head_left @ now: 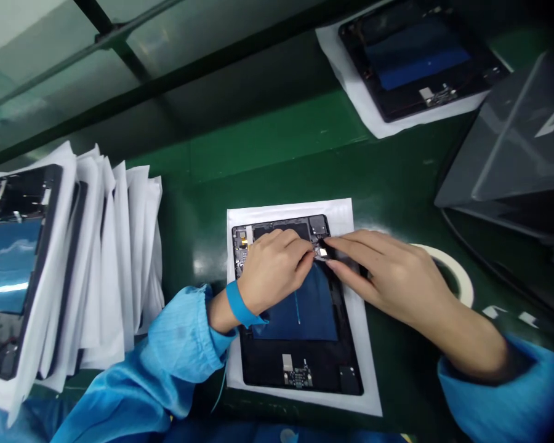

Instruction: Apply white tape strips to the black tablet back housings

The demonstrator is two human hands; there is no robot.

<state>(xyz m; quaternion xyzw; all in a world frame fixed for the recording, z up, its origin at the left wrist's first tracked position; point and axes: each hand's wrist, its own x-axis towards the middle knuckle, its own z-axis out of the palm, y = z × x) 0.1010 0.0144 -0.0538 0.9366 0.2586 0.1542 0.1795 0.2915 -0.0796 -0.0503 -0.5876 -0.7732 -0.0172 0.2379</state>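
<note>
An opened tablet (300, 363) lies on a white foam sheet (369, 394) in front of me, with a blue panel (314, 307) and small circuit boards showing. My left hand (277, 271), with a blue band (240, 304) on the wrist, reaches over its upper part. Its thumb and forefinger are pinched together; what they hold is too small to make out. From the right side, my right hand (397, 283) brings thumb and forefinger close around a small part with a bright silver face (322, 252), near the tablet's upper right corner.
At the left stand several white foam sleeves (120, 264) with tablets between them, the front tablet (18, 271) facing out. Another opened tablet (420, 61) lies on foam at the upper right. A tape roll (464, 280), a grey bin (512, 160) and a black cable (489, 264) are right of my hand.
</note>
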